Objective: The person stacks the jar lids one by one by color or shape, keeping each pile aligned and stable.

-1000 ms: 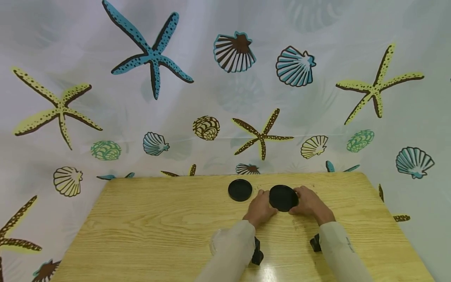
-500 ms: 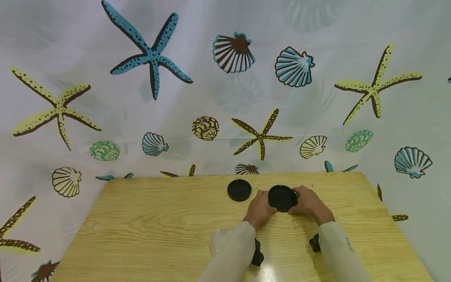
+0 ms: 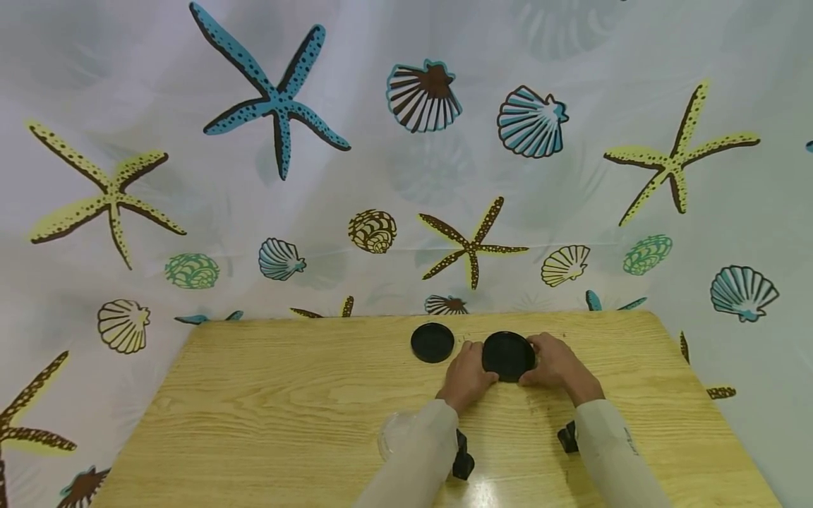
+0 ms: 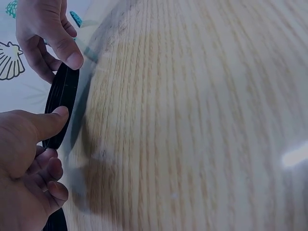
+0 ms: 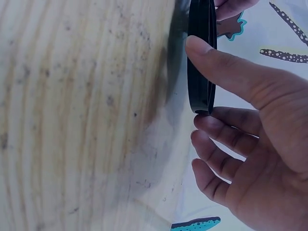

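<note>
A black round disc (image 3: 508, 356) is held between both hands just above the wooden table (image 3: 254, 409), towards its far edge. My left hand (image 3: 468, 374) grips its left rim, and in the left wrist view that hand (image 4: 33, 144) has its thumb on the disc's edge (image 4: 60, 103). My right hand (image 3: 559, 367) grips the right rim. In the right wrist view the disc (image 5: 201, 57) shows edge-on, with the right hand's (image 5: 240, 82) thumb lying across it and its fingers curled behind.
A second black round lid (image 3: 432, 343) lies flat on the table just left of the hands. A clear plastic piece (image 3: 392, 434) sits by the left sleeve. A shell-and-starfish curtain (image 3: 406, 176) hangs behind the table.
</note>
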Action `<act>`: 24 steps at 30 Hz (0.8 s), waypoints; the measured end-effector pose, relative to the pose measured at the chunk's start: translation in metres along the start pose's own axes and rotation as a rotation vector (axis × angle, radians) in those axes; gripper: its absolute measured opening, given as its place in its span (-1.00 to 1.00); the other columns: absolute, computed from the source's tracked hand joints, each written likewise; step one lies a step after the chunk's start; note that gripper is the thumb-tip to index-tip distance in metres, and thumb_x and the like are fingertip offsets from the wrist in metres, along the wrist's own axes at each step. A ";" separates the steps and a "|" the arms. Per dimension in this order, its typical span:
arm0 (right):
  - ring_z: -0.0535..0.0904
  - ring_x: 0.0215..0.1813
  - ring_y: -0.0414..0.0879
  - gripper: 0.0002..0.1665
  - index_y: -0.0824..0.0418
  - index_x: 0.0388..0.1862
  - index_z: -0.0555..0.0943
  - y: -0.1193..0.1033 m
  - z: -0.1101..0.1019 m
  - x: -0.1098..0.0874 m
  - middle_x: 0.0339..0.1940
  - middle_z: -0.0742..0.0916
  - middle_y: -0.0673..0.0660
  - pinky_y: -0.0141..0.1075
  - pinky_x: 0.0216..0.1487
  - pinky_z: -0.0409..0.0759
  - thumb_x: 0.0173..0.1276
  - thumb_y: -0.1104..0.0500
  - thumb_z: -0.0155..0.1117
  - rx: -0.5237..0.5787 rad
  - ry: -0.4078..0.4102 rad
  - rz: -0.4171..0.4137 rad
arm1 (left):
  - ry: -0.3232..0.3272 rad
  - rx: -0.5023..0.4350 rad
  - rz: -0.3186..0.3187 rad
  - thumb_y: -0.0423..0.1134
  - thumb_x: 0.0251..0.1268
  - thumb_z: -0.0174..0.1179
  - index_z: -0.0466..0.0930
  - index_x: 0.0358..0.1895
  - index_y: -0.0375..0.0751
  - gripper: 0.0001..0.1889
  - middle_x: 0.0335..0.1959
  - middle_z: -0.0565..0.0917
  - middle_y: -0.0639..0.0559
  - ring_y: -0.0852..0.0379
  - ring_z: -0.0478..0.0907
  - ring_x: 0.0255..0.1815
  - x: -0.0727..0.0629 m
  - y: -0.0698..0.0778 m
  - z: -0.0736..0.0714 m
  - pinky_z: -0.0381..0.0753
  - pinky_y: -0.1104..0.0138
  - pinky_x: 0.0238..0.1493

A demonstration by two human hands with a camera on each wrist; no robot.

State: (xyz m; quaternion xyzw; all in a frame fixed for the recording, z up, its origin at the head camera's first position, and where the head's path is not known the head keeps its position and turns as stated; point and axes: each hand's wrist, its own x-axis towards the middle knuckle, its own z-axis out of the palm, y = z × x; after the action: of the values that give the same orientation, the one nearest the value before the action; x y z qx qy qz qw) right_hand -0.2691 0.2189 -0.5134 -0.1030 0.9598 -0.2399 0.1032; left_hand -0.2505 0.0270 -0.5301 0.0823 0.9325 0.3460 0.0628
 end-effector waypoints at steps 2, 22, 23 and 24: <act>0.50 0.10 0.23 -0.04 0.39 0.30 0.36 -0.002 -0.001 -0.001 0.11 0.55 0.34 0.10 0.07 0.47 -0.03 0.06 0.57 0.006 -0.003 0.004 | 0.009 -0.008 0.008 -0.18 0.19 0.31 0.34 0.30 -0.27 -0.38 0.19 0.43 -0.16 -0.10 0.51 0.13 -0.001 -0.001 -0.001 0.51 0.10 0.11; 0.50 0.10 0.23 -0.06 0.37 0.31 0.36 -0.009 -0.006 -0.009 0.11 0.54 0.34 0.09 0.06 0.48 0.00 0.06 0.55 0.007 -0.010 0.005 | 0.028 -0.053 -0.013 -0.17 0.14 0.36 0.36 0.29 -0.24 -0.36 0.11 0.47 -0.11 -0.03 0.53 0.06 -0.006 -0.001 -0.005 0.52 0.14 0.06; 0.50 0.10 0.22 -0.07 0.37 0.31 0.36 -0.010 -0.006 -0.010 0.11 0.54 0.34 0.09 0.06 0.48 0.00 0.06 0.55 0.013 -0.009 0.009 | 0.027 -0.058 -0.013 -0.17 0.14 0.35 0.36 0.29 -0.25 -0.36 0.11 0.47 -0.11 -0.03 0.53 0.06 -0.007 -0.001 -0.005 0.52 0.14 0.06; 0.50 0.10 0.22 -0.07 0.37 0.30 0.36 -0.010 -0.007 -0.011 0.11 0.54 0.34 0.09 0.06 0.48 0.00 0.07 0.55 0.014 -0.009 0.007 | 0.027 -0.059 -0.012 -0.17 0.14 0.35 0.37 0.28 -0.25 -0.37 0.10 0.47 -0.11 -0.02 0.54 0.06 -0.008 -0.001 -0.006 0.53 0.15 0.05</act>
State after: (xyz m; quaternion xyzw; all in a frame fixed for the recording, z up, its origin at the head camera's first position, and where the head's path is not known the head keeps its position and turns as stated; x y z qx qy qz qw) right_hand -0.2588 0.2159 -0.5014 -0.0998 0.9580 -0.2456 0.1090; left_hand -0.2436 0.0212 -0.5256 0.0702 0.9232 0.3739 0.0546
